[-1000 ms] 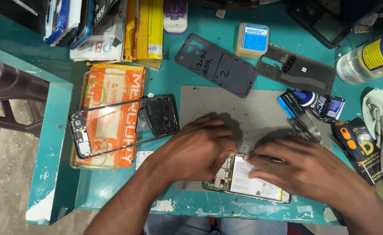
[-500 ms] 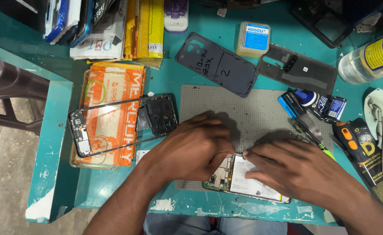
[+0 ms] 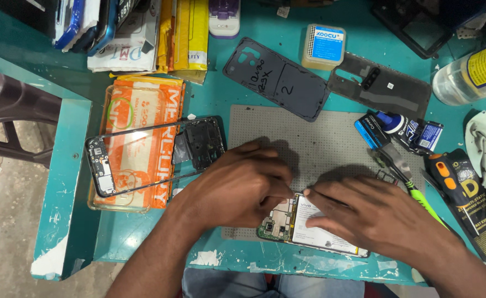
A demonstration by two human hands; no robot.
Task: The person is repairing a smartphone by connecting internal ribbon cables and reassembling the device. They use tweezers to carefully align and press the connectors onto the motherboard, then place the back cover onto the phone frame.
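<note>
We worked at a teal desk (image 3: 61,182) where a grey perforated work mat (image 3: 314,143) lay in the middle, with a bare phone frame (image 3: 149,157) resting over an orange packet (image 3: 143,138) to its left and a dark back cover (image 3: 279,77) above it. Our left hand (image 3: 237,187) and right hand (image 3: 364,215) met fingertip to fingertip over the opened phone (image 3: 309,226) at the mat's near edge, fingers bent and pinching at something too small to make out by its white battery (image 3: 320,232).

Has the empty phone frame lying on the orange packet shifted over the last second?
No. The phone frame lies across the orange packet just as before, its right end near the grey mat; only the view itself shifted slightly.
</note>
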